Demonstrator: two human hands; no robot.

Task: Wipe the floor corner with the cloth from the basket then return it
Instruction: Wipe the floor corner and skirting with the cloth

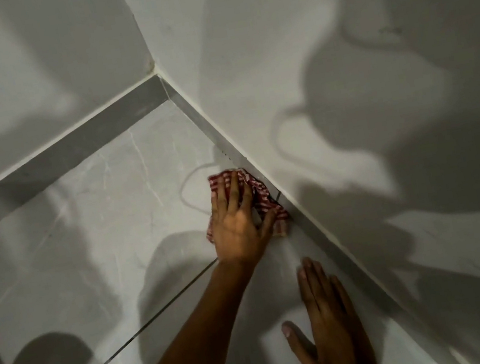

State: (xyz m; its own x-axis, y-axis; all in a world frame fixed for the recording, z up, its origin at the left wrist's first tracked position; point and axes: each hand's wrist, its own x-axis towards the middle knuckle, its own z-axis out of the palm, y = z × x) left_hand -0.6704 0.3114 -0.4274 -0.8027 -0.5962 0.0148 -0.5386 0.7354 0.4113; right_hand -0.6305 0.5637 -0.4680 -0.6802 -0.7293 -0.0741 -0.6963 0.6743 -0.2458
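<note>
On the pale marble-look floor tile [88, 232], just beside the grey skirting [332, 246] of the right-hand wall [320, 41], the left hand [237, 226] is pressing flat on a red-and-white striped cloth [261, 195]. Its fingers [235, 189] are lying spread and extended over the fabric, the thumb reaching toward the skirting, so the palm is pinning the cloth down rather than closing around it. The cloth is lying crumpled, its far edge touching the base of the skirting, and bits of it are showing past the fingertips and on both sides of the palm. It is sitting along the wall on the near side of the floor corner [169, 98], where the two skirting strips are meeting, and well apart from that corner itself.

Nearer the camera, the right hand [327, 323] is resting open and empty on the floor, fingers together and pointing toward the cloth, thumb splayed out to the left, close to the same skirting. A dark grout line [148, 324] is running diagonally under the left forearm. Soft shadows are falling across both walls and the tiles. No basket is in view.
</note>
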